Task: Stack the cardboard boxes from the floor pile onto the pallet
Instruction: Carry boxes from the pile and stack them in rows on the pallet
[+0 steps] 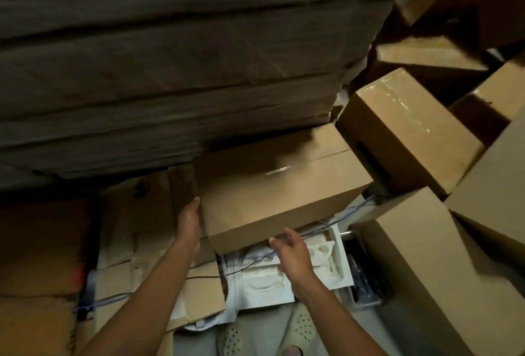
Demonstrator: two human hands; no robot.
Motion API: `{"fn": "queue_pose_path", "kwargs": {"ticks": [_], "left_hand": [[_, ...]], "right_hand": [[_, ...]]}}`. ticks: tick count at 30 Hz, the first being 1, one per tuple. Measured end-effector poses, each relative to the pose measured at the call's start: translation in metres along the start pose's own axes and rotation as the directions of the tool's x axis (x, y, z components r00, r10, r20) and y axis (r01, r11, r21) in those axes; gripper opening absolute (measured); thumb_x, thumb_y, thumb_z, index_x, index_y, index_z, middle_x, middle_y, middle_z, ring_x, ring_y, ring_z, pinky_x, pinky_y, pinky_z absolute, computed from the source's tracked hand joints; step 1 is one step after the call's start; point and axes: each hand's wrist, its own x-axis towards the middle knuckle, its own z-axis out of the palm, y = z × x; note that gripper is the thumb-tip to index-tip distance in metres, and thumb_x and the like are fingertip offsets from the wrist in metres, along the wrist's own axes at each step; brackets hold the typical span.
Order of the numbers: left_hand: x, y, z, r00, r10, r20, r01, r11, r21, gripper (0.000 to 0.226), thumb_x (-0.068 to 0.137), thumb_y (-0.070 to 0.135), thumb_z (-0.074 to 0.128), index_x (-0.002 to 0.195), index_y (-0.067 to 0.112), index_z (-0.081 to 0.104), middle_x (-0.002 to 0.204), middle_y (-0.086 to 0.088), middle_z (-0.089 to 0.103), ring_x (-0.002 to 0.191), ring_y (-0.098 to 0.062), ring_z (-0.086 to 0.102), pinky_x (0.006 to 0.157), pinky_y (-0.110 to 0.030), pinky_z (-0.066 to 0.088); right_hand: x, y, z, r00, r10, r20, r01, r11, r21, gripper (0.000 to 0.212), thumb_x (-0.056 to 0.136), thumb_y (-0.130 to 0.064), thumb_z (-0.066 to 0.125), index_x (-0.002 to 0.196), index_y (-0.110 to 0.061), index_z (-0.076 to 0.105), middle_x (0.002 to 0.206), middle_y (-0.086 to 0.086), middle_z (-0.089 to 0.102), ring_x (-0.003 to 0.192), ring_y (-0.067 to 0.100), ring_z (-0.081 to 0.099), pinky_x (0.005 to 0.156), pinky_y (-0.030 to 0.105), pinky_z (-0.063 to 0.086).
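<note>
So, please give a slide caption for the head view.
The left hand and right hand hold a cardboard box beside a tumbled box pile.

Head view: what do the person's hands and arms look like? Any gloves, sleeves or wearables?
Both are bare: the left hand and right hand show no gloves, rings or tape. The left forearm and right forearm are uncovered too, with no sleeve, watch, band or cable up to the frame edge. The light is dim, so fine marks can't be ruled out.
</note>
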Motion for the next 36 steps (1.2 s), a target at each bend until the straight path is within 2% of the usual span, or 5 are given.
{"fn": "queue_pose_path", "kwargs": {"ticks": [14,18,21,28,36], "left_hand": [[-0.018,-0.094,0.032,0.986,-0.159,-0.040,0.164,0.959,0.232,0.055,0.098,0.045,0.055,0.144,0.021,0.037,0.128,-0.016,0.064,0.107,-0.036,0.066,0.089,-0.049,0.056],[0.011,-0.059,0.034,0.979,0.182,-0.096,-0.103,0.837,0.537,0.087,0.097,0.032,0.065,0.161,0.020,0.007,0.160,-0.018,0.030,0.141,-0.038,0.039,0.113,-0.048,0.034],[0.060,-0.024,0.035,0.932,0.358,0.060,-0.287,0.623,0.728,0.081,0.095,0.041,0.066,0.159,0.016,0.022,0.162,-0.013,0.030,0.146,-0.032,0.033,0.116,-0.044,0.031],[0.100,-0.023,0.049,0.938,0.003,0.346,-0.302,0.496,0.814,0.027,0.102,0.028,0.057,0.122,0.014,0.068,0.119,-0.007,0.066,0.116,-0.028,0.061,0.089,-0.029,0.044],[0.011,0.024,0.073,0.913,0.154,0.377,-0.381,0.649,0.659,0.013,0.096,0.017,0.065,0.105,0.019,0.075,0.109,-0.005,0.072,0.110,-0.023,0.065,0.094,-0.029,0.046]], "right_hand": [[0.035,0.038,-0.012,0.954,0.278,-0.115,-0.223,0.908,0.355,0.075,0.090,-0.041,0.072,0.151,-0.032,0.029,0.135,0.001,0.056,0.115,0.030,0.059,0.076,0.045,0.055],[0.054,0.051,-0.026,0.930,0.328,-0.166,-0.236,0.879,0.415,0.061,0.100,-0.018,0.059,0.152,-0.030,0.029,0.131,0.008,0.056,0.114,0.035,0.059,0.075,0.044,0.053],[0.072,0.059,-0.034,0.923,0.328,-0.200,-0.242,0.902,0.359,0.066,0.099,-0.014,0.058,0.154,-0.031,0.025,0.132,0.009,0.052,0.109,0.034,0.058,0.066,0.038,0.053],[0.078,0.064,-0.028,0.901,0.434,0.011,-0.399,0.817,0.416,0.021,0.098,-0.032,0.063,0.112,-0.028,0.049,0.108,0.005,0.063,0.114,0.036,0.061,0.093,0.049,0.052],[0.007,0.016,-0.085,0.951,0.262,-0.165,-0.160,0.871,0.465,0.029,0.092,-0.023,0.066,0.121,-0.019,0.065,0.117,0.004,0.072,0.105,0.025,0.066,0.086,0.042,0.055]]}}
